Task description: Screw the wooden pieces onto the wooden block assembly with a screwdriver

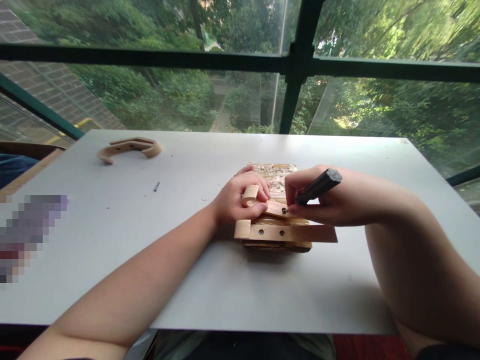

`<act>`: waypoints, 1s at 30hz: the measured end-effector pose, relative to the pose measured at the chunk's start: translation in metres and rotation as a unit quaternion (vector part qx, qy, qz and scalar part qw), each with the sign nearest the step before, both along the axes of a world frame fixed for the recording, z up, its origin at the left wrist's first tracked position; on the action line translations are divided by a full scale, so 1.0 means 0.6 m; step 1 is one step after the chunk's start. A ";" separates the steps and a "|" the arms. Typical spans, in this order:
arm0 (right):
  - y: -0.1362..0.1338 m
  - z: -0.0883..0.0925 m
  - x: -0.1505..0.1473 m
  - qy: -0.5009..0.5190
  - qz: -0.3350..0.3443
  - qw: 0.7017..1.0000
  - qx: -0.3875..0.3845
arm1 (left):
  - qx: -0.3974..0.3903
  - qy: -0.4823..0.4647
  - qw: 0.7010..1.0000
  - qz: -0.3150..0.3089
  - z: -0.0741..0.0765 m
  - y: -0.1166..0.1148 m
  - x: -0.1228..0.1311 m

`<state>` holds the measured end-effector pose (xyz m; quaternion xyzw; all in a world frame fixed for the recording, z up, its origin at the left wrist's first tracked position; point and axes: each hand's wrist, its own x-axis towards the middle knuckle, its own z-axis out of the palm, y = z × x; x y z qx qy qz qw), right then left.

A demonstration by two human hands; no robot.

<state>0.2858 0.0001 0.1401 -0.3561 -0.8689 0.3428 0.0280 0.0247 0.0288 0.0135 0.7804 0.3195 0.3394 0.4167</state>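
Observation:
My left hand (249, 192) presses a curved wooden strip (275, 208) down onto a worn, hole-marked wooden block (273, 172), its fingers wrapped round the strip near the curled end. A black-handled screwdriver (318, 186) sits in my right hand (305, 192), handle tilted up to the right; its shaft is hidden. The fingertips of that hand are at a screw (284, 210) in the strip. In front of it, a second wooden strip (311, 233) with a curled left end lies across the block, with two screws (261, 232) in it.
A curved wooden piece (129, 146) rests at the back left of the white table (187, 280). A loose screw (156, 186) lies left of my hands. At the left edge is a blurred-out purple item (33, 225), with a cardboard box (33, 170) beyond. Windows stand behind the table.

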 end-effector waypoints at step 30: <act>-0.007 -0.006 -0.005 -0.049 -0.005 0.998 0.023 | 0.009 -0.003 1.000 -0.003 -0.006 0.002 -0.002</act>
